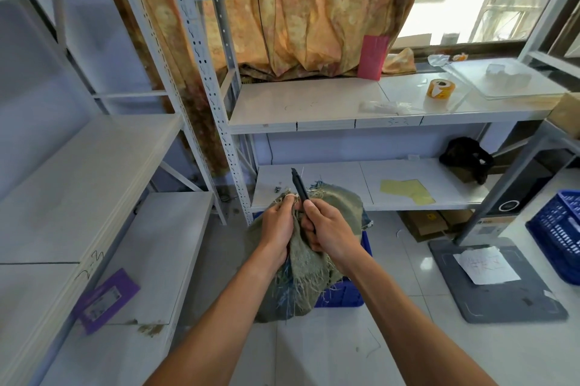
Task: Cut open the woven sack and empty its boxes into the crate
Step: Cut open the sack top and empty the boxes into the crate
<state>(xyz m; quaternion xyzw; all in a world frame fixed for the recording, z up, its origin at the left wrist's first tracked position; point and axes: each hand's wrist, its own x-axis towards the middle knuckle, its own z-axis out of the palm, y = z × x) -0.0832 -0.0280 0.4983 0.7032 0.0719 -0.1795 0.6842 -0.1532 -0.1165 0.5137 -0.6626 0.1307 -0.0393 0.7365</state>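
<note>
Purple card [105, 301]: lies flat on the low white shelf [150, 260] at far left, about 8 o'clock from the hands.
Left hand [277, 224]: fingers closed, bunching the frayed top edge of the sack at its 10 o'clock corner.
Woven sack [301, 275]: grey-green with blue threads, loose fibres hanging from its edges; it stands gathered between both hands, at the centre of the view, over the blue crate.
Cutter [299, 186]: black, slim, tip pointing toward 11 o'clock above the sack's top edge.
Right hand [329, 233]: wrapped in a fist around the cutter's handle, thumb along the top, pressed against the sack just beside the left hand.
Blue crate [342, 293]: on the tiled floor directly under the sack; only its rim and wall at 4 o'clock of the sack show.
Yellow sheet [406, 191]: flat on the lower rack shelf, at 2 o'clock from the hands.
Tape roll [440, 89]: yellow, on the middle rack shelf, up at 1 o'clock.
Black object [466, 159]: dark bundle at the right end of the lower shelf; what it is, cannot tell.
Grey mat [502, 285]: on the floor at 3 o'clock, a white paper [485, 264] lying on it.
Second blue crate [561, 228]: at the right edge, just beyond the mat.
</note>
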